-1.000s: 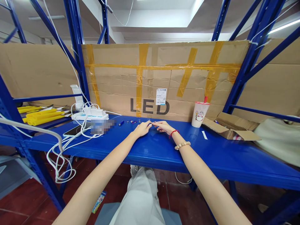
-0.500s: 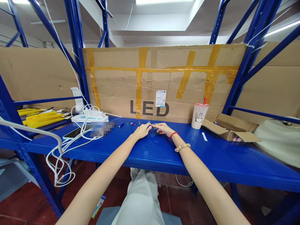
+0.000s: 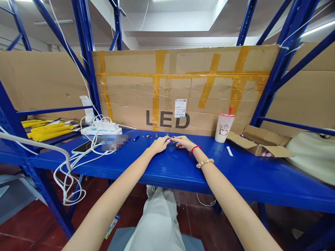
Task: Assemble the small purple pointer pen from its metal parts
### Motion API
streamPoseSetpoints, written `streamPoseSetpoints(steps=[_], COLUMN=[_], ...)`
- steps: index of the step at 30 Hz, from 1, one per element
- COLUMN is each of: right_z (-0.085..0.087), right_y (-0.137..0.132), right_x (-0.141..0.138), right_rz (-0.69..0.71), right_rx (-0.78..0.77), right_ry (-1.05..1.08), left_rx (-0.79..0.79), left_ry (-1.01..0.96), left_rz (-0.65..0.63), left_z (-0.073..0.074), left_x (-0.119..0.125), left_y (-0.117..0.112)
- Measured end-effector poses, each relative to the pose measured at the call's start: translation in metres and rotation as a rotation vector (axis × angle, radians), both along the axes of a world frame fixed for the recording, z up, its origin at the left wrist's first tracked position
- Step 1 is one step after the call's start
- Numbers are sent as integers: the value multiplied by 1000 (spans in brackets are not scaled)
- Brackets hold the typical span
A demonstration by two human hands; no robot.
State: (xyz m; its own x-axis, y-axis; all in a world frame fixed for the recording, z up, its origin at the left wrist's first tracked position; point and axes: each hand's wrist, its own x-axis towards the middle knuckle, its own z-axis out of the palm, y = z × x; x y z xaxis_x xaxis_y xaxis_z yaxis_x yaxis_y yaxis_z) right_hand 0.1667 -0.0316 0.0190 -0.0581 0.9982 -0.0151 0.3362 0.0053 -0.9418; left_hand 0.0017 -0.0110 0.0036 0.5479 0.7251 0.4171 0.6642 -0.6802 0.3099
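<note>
My left hand point(image 3: 159, 145) and my right hand point(image 3: 183, 142) meet above the blue tabletop point(image 3: 167, 167), fingertips close together. Both are closed in a pinch around something tiny, too small and too covered by fingers to name. Left of my hands lie a short dark blue cylinder point(image 3: 136, 138) and a small blue-and-silver piece point(image 3: 149, 136). A few other tiny parts are scattered beside them near the back of the table. On my right wrist are a red cord point(image 3: 195, 149) and a beaded bracelet point(image 3: 205, 163).
A paper cup point(image 3: 224, 129) with a red straw and an open cardboard box point(image 3: 258, 141) stand to the right. At left are a white power strip point(image 3: 102, 128), tangled white cables point(image 3: 69, 174), a phone point(image 3: 85, 146) and yellow-handled tools point(image 3: 52, 132). Cardboard point(image 3: 125, 90) walls the back.
My hands stay together in nearly the same place, with only slight finger movement. The whole view has shifted a little.
</note>
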Motion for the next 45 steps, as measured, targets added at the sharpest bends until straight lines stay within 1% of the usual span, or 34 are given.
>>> streamPoseSetpoints(steps=[8, 15, 21, 28, 37, 45], right_z=[-3, 0, 4, 3, -4, -5], right_y=[3, 0, -5, -5, 4, 4], right_x=[2, 1, 2, 2, 4, 3], right_rz=[6, -41, -40, -57, -61, -23], right_rx=[19, 70, 50, 50, 84, 124], right_ry=[-1, -28, -45, -64, -80, -47], left_rx=[-2, -1, -1, -12, -15, -44], left_ry=[2, 0, 13, 39, 56, -5], left_rz=[10, -13, -27, -30, -15, 0], left_z=[3, 5, 5, 7, 5, 4], left_x=[0, 1, 2, 2, 1, 0], left_y=[-5, -8, -11, -15, -12, -9])
